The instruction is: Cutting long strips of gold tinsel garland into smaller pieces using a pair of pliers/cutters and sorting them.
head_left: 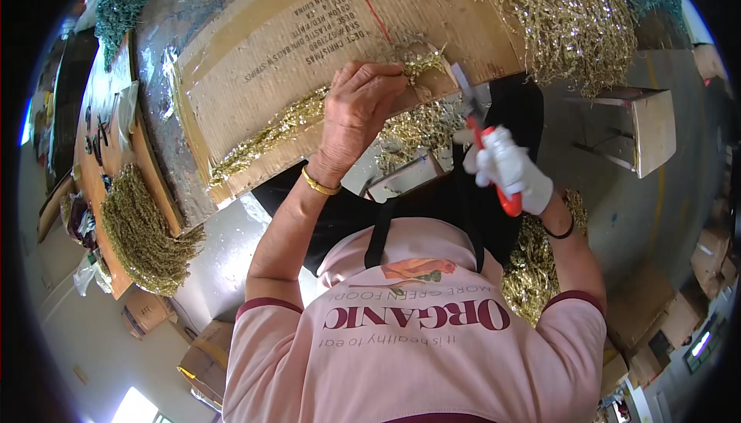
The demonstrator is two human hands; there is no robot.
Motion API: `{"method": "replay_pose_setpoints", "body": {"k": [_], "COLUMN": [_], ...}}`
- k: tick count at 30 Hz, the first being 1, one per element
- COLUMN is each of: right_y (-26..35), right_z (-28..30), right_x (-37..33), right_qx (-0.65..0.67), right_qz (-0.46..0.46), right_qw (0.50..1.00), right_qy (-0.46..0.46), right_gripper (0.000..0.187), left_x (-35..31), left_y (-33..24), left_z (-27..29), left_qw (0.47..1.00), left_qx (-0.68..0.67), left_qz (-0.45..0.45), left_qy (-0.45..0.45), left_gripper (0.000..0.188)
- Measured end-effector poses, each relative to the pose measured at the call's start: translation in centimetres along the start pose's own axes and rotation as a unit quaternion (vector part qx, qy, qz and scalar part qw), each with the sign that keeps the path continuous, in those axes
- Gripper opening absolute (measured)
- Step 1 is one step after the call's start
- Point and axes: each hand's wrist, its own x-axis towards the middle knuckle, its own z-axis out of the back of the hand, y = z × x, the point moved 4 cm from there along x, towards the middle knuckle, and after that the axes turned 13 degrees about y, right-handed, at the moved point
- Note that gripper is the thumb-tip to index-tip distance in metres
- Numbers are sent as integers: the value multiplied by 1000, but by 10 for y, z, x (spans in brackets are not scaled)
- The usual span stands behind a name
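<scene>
My left hand (pixel 360 106), bare and with a gold bracelet at the wrist, is closed in a pinch on a strand of gold tinsel (pixel 270 131). The strand lies along the near edge of a flattened cardboard sheet (pixel 285 60), and its tuft shows to the right of my fingers. In a white glove, my right hand (pixel 511 167) grips a pair of red-handled shears (pixel 480 123). Their grey blades point up and left, close to the tuft's right end. More gold tinsel (pixel 413 131) hangs below the sheet's edge, between my hands.
Gold tinsel bundles hang at the table's far right (pixel 571 18) and left (pixel 147 230). Another gold heap (pixel 532 257) lies beside my right side. Teal tinsel (pixel 127 2) is at the far left. A stool (pixel 652 131) stands right; cardboard boxes (pixel 212 357) sit at lower left.
</scene>
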Motion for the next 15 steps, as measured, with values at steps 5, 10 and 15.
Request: {"method": "replay_pose_setpoints", "body": {"k": [5,10,15], "right_y": [-26,-30,-13], "right_z": [-4,-2,-29], "right_x": [13,25,38], "right_qx": [-125,-3,-84], "right_qz": [-86,-110,-48], "right_qw": [986,991,995], "right_qy": [64,75,-13], "right_gripper": [45,47,23], "left_x": [-1,0,-2], "left_y": [0,1,1], "left_z": [1,1,1], "left_qw": [1000,1000,1000], "left_qx": [0,-6,-9], "left_qz": [22,14,15], "left_qy": [6,4,2], "left_gripper": [17,17,17]}}
